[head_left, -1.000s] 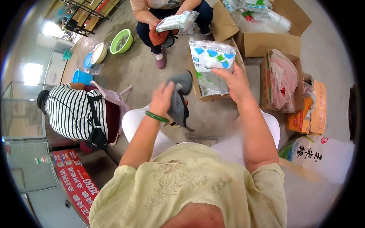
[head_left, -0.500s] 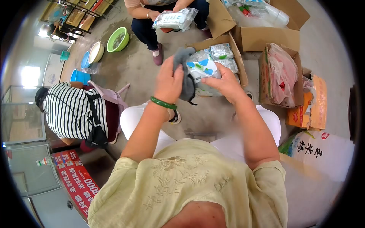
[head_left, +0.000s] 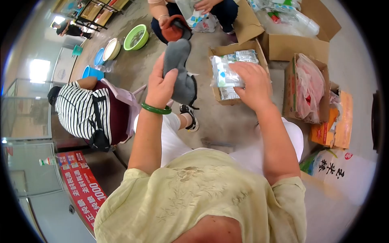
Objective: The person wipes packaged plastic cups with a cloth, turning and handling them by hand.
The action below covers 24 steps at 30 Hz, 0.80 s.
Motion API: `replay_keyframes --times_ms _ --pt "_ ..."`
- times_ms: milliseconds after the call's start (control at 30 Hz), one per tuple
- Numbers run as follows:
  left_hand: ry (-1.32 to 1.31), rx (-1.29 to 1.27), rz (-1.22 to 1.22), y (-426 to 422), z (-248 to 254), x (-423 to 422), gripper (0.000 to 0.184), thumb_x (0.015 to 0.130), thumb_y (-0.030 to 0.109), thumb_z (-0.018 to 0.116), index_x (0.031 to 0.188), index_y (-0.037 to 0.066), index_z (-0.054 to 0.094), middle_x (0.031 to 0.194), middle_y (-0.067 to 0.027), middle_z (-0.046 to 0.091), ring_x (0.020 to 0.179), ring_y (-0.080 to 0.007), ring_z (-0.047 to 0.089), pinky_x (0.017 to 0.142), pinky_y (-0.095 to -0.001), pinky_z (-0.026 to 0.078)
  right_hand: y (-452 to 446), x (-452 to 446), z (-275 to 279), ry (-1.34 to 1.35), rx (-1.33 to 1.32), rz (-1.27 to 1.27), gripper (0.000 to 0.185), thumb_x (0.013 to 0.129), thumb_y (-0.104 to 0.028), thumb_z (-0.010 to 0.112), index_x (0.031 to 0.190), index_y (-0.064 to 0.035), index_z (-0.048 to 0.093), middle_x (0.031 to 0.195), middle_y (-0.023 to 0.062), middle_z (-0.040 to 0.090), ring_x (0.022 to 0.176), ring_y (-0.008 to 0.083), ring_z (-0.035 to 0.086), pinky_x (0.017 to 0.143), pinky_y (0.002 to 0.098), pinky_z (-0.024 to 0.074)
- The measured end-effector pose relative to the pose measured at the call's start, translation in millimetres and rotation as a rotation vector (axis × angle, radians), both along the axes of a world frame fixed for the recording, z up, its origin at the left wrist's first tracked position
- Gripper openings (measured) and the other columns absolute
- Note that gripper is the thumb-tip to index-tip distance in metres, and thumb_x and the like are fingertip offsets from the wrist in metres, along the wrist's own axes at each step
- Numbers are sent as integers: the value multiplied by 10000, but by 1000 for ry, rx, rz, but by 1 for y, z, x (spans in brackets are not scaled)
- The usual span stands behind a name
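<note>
A person's left hand (head_left: pixel 160 86), a green bangle (head_left: pixel 156 108) at its wrist, grips a dark-edged grey cloth (head_left: pixel 177 73). Further right, a plastic-wrapped pack (head_left: pixel 223 73) is clasped at its edge by the right hand (head_left: pixel 256 84), over an open cardboard carton (head_left: pixel 261 54) of similar packs. The step appears to be handling the pack there; the next move calls for a firm hold on slippery wrapping.

Glare whitens a left-hand pane (head_left: pixel 39 71), and fisheye distortion bends the black-rimmed edges.
</note>
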<state>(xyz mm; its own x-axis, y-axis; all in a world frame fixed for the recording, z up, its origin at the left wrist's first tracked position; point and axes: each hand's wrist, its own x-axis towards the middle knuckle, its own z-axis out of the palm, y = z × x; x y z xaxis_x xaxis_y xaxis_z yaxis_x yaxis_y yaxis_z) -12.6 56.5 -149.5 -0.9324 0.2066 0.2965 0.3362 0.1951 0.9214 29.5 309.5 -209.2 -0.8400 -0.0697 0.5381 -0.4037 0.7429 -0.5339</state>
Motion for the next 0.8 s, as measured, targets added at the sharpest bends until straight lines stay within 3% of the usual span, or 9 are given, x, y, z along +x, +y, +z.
replay_keyframes --times_ms 33,100,167,233,300,400,567,633,800 --pt "6 0 12 5 8 3 476 822 11 475 1297 26 462 1207 -79 547 1104 -163 514 940 -285 399 -2 0 -1 25 54 22 571 555 -51 734 1103 -125 595 1098 57 602 1054 253 534 946 401 378" --pt "195 -238 -72 16 17 10 508 798 -13 469 1304 36 455 1229 -118 547 1135 -210 519 976 -303 381 -4 2 -2 56 105 53 575 552 -53 731 1105 -121 590 1102 61 598 1053 258 533 945 408 379" --pt "427 -566 -75 33 25 22 562 713 -39 491 1268 42 490 1263 -183 514 1174 -315 499 987 -353 402 -6 3 3 80 143 95 574 533 -60 725 1088 -113 588 1106 67 589 1056 267 527 951 420 375" --pt "480 -735 -126 42 6 28 574 691 -42 525 1253 72 513 1265 -158 524 1155 -311 512 948 -366 443 -4 8 7 25 130 104 571 522 -49 704 1077 -108 587 1112 72 581 1067 274 521 956 426 371" --pt "450 -783 -134 44 -23 33 608 708 1 528 1307 70 441 1286 -169 500 1147 -316 514 926 -366 458 -2 8 9 103 122 115 543 523 -28 662 1057 -91 588 1101 84 595 1060 280 531 941 415 379" --pt "190 -772 -91 46 -17 40 635 738 19 514 1353 40 355 1342 -181 426 1139 -332 508 902 -383 463 -4 12 5 -21 0 150 512 553 -38 660 1058 -84 592 1076 93 618 1016 307 554 909 400 405" --pt "220 -850 -93 36 -21 35 632 744 17 520 1352 19 348 1337 -180 428 1085 -335 534 862 -398 473 -9 17 4 -143 -142 134 498 592 -43 669 1083 -70 591 1055 121 624 966 342 574 869 402 438" --pt "254 -803 -61 39 -19 38 636 738 9 524 1350 25 355 1337 -170 432 1073 -334 538 863 -401 471 -11 15 -3 -208 -359 102 470 645 -46 680 1106 -66 588 1040 135 622 961 296 592 858 360 451" --pt "398 -671 19 41 -24 42 628 715 -13 538 1325 52 405 1331 -134 449 1041 -331 548 859 -396 470 -12 4 -9 -322 -556 -53 394 756 -78 673 1132 -34 567 1036 108 620 964 205 583 855 308 446"
